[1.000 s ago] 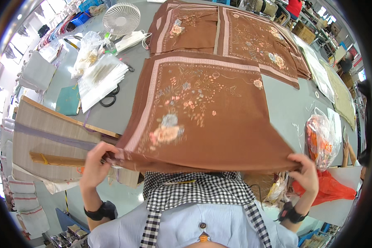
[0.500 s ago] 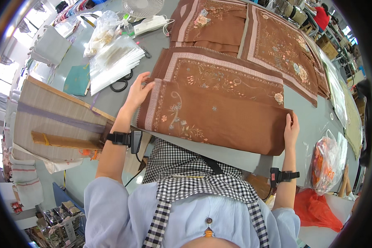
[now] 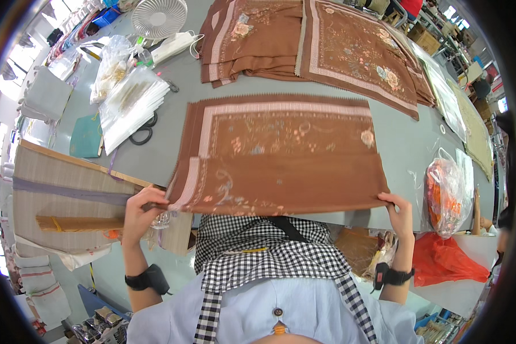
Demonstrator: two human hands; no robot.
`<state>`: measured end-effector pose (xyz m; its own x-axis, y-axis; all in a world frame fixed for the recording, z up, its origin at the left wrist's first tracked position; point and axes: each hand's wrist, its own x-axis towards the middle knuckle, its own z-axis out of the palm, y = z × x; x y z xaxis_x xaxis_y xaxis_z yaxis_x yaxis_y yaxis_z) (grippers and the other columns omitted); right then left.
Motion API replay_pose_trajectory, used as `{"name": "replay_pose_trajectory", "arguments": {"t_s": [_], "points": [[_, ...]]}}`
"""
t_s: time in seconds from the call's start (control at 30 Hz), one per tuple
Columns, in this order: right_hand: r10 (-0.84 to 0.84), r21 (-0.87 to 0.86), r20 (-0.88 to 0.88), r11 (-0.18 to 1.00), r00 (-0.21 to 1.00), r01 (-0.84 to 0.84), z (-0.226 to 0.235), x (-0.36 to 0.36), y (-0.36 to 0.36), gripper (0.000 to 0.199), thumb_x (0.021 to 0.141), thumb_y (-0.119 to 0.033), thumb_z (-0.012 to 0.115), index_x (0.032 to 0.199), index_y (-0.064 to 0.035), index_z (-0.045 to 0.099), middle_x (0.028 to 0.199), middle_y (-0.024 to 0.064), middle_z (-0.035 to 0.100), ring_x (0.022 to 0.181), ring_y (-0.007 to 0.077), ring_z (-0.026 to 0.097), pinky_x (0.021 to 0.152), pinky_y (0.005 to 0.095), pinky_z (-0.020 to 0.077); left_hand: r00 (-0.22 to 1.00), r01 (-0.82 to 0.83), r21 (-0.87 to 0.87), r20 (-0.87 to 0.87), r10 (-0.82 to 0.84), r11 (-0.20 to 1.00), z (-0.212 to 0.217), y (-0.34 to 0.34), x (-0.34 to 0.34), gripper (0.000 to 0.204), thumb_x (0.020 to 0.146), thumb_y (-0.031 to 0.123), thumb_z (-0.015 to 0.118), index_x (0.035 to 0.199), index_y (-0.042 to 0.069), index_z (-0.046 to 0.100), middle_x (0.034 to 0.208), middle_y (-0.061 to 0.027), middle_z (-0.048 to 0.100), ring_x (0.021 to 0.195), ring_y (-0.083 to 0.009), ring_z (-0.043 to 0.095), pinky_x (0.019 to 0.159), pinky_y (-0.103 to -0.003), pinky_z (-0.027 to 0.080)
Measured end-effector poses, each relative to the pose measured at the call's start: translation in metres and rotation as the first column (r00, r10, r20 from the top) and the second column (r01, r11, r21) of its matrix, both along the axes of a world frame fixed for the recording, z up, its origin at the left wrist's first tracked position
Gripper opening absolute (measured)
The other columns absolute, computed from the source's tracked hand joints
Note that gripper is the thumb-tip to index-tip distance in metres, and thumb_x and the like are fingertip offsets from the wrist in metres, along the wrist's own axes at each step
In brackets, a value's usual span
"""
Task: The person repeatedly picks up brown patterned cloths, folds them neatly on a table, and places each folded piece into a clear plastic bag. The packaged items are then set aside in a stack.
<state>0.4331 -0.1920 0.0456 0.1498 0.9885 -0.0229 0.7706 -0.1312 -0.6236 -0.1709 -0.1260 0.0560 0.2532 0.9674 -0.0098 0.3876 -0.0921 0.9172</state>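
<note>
A brown scarf [image 3: 281, 172] with a pale border and printed flowers lies partly folded before me, its near part doubled over along the table's front edge. My left hand [image 3: 143, 209] pinches its near left corner between thumb and fingers. At the near right corner, my right hand [image 3: 397, 209] grips the cloth the same way. The near edge is pulled straight between both hands and is slightly blurred. Farther back lie more brown flowered scarves [image 3: 355, 54], folded in stacks and apart from the one I hold.
Left on the grey table are clear plastic sleeves [image 3: 135, 103], black-handled scissors [image 3: 143, 135], a teal notebook [image 3: 86, 136] and a white fan [image 3: 159, 18]. A wooden board [image 3: 69, 192] stands near my left arm. To the right sits a bagged orange bundle [image 3: 444, 195] beside red plastic [image 3: 447, 261].
Both hands have drawn the scarf toward me, away from the far stacks. My left hand has moved down and left and now pinches the near corner.
</note>
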Motion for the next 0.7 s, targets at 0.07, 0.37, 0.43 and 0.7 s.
{"name": "replay_pose_trajectory", "arguments": {"t_s": [0.07,0.37,0.43,0.7], "points": [[-0.064,0.071,-0.288,0.994,0.956,0.088,0.005,0.003,-0.007,0.015,0.090,0.002,0.056,0.098,0.0019,0.068,0.096,0.0087,0.071,0.089,0.0129,0.064,0.081,0.0260,0.0484,0.986,-0.097,-0.053,0.133,0.104,0.994,0.007,-0.001,-0.003,0.019,0.083,-0.005,0.058,0.101,0.001,0.062,0.099,-0.0052,0.061,0.093,-0.0143,0.059,0.087,-0.026,0.043],[-0.204,0.586,-0.157,0.768,0.966,0.257,-0.041,-0.014,0.138,0.012,0.089,-0.011,0.066,0.089,0.0014,0.063,0.073,0.0054,0.061,0.069,0.0114,0.054,0.067,0.0265,0.0462,0.799,-0.514,0.346,-0.141,0.585,0.785,-0.065,0.139,0.055,0.019,0.099,0.012,0.044,0.111,0.003,0.056,0.102,-0.0159,0.062,0.095,-0.0255,0.059,0.086,-0.033,0.044],[-0.203,0.615,0.010,0.773,0.979,0.155,-0.062,-0.016,0.172,0.013,0.087,-0.012,0.069,0.087,0.0003,0.065,0.076,0.0121,0.065,0.067,0.0217,0.061,0.067,0.0297,0.0490,0.745,-0.500,0.317,-0.318,0.586,0.806,-0.077,0.153,0.066,0.020,0.098,0.011,0.044,0.111,0.004,0.056,0.103,-0.0177,0.063,0.096,-0.0293,0.060,0.086,-0.036,0.045],[-0.362,0.385,0.080,0.871,0.929,0.307,-0.070,-0.001,0.118,0.052,0.090,-0.031,0.066,0.127,0.0022,0.051,0.121,0.0157,0.058,0.106,0.0301,0.059,0.089,0.0384,0.0478,0.916,0.078,0.503,-0.377,0.137,0.861,-0.039,0.117,0.158,0.031,0.076,0.005,0.062,0.107,0.006,0.063,0.113,-0.0083,0.061,0.108,-0.0292,0.056,0.090,-0.044,0.045]]}}
